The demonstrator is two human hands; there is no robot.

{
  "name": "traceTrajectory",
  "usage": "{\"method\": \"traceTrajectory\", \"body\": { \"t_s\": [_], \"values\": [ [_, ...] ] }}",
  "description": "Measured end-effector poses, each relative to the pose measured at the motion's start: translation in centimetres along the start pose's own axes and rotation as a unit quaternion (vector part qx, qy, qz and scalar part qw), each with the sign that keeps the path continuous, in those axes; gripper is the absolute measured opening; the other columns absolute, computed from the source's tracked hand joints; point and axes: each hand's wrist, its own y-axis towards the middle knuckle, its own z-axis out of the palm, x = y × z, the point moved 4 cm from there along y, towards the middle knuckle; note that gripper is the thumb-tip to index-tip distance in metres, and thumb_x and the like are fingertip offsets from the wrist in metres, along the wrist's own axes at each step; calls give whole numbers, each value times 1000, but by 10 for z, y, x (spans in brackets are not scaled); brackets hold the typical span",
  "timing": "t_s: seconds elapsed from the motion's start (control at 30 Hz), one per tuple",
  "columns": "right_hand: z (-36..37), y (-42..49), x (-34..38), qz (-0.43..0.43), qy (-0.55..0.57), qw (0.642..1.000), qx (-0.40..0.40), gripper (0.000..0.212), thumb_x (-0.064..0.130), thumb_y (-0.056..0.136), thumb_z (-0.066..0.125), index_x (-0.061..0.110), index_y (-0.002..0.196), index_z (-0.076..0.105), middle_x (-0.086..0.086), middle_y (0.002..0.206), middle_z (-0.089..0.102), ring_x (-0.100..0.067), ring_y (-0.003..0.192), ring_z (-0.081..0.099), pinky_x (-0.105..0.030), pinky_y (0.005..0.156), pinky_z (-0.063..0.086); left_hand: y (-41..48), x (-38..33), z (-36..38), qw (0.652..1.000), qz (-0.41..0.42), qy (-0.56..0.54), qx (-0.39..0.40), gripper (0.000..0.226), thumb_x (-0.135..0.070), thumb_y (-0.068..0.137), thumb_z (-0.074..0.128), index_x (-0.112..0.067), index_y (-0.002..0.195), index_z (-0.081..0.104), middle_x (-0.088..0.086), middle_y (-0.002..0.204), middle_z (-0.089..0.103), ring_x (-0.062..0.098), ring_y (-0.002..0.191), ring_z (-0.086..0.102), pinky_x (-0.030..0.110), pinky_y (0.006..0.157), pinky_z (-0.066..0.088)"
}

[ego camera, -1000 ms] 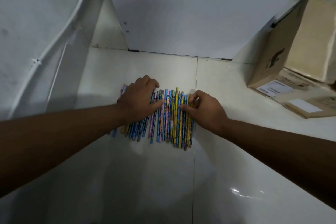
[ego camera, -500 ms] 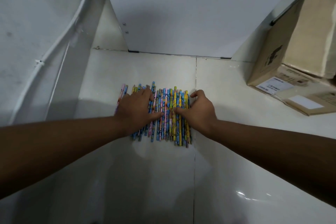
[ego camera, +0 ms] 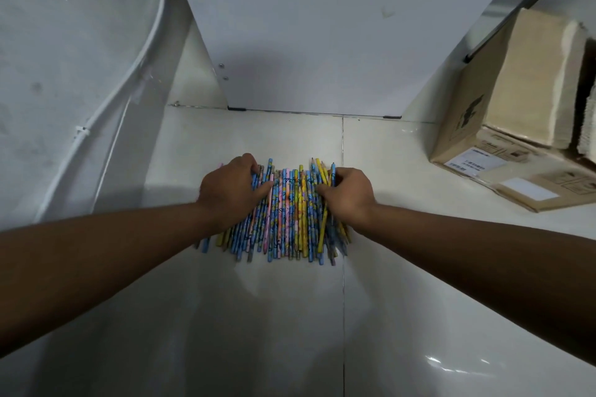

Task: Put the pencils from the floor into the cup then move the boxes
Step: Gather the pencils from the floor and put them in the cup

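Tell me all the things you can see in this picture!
colourful patterned pencils: too many to count, blue, pink and yellow, side by side on the floor
glossy white tiled floor: one, white, under everything
brown cardboard boxes: at least two, brown, on the floor at the right
flat white panel: one, white, standing at the back
thin white cable: one, white, along the left wall
left hand: one, fingers curled over the pencils' left side
right hand: one, fingers curled over the pencils' right side
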Motion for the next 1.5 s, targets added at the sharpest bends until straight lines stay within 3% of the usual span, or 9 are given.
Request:
{"method": "traceTrajectory", "body": {
  "t_s": [0.17, 0.3, 0.5, 0.57, 0.67, 0.9, 1.07, 1.23, 1.5],
  "values": [
    [4, 1, 0, 26, 25, 999, 21, 23, 21, 107, 51, 10, 106, 71, -11, 97, 74, -26, 87, 71, -39, 78, 59, -4, -4, 3, 999, -16, 39, -1, 60, -76, 86, 60, -24, 113, 50, -2, 107, 61, 21, 93, 63, 40, 85, 53],
    [4, 3, 3, 28, 55, 998, 27, 26, 22, 112, 41, 11, 115, 64, -6, 90, 67, -16, 73, 59, -26, 56, 47, -6, -9, 8, 998, -15, 65, 8, 78, -82, 80, 62, -18, 123, 49, 4, 117, 58, 25, 98, 65, 42, 84, 54],
    [0, 5, 10, 3, 82, 997, 15, 21, 23, 113, 37, 14, 118, 56, -12, 81, 62, -23, 63, 61, -34, 53, 53, -2, -10, 10, 997, -33, 65, 17, 91, -86, 75, 64, -17, 132, 49, 6, 126, 54, 28, 108, 64, 46, 96, 53],
    [-2, 7, 6, 9, 71, 997, -7, 22, 25, 113, 38, 11, 121, 54, -14, 89, 61, -28, 73, 62, -45, 66, 58, 0, -10, 12, 998, -33, 58, 24, 93, -85, 73, 67, -16, 131, 48, 7, 125, 54, 28, 107, 64, 48, 100, 50],
    [-3, 10, 0, 34, 70, 997, -23, 25, 26, 113, 40, 8, 122, 55, -15, 98, 60, -30, 87, 59, -54, 83, 58, 4, -13, 12, 998, -30, 30, 40, 85, -78, 74, 74, -16, 126, 50, 5, 118, 57, 25, 103, 62, 46, 97, 47],
    [7, 11, -2, 43, 43, 998, 23, 32, 27, 112, 43, 6, 130, 59, -14, 102, 62, -29, 88, 59, -45, 78, 52, 9, -17, 14, 991, -74, -91, 72, 60, -44, 84, 86, -8, 124, 58, 7, 103, 70, 25, 96, 66, 43, 85, 56],
    [12, 12, 2, 17, 39, 998, 46, 27, 27, 113, 41, 10, 127, 57, -19, 110, 69, -28, 87, 63, -47, 81, 55, 7, -14, 16, 987, -81, -131, 53, 43, -31, 88, 82, -9, 118, 60, 7, 98, 69, 21, 88, 64, 28, 69, 42],
    [12, 12, 0, 26, 68, 995, 63, 17, 25, 114, 41, 15, 116, 55, -13, 92, 67, -19, 63, 59, -32, 53, 51, 8, -18, 14, 987, -65, -138, 56, 21, -25, 90, 74, -7, 93, 65, 7, 80, 67, 22, 73, 64, 33, 60, 47],
    [11, 11, 4, 35, 88, 993, 67, 18, 25, 114, 41, 18, 106, 56, -11, 88, 64, -21, 65, 58, -39, 62, 51, 11, -25, 19, 990, -18, -113, 84, 37, -16, 106, 45, -13, 70, 40, 2, 66, 45, 17, 60, 43, 35, 57, 27]
  ]
}}
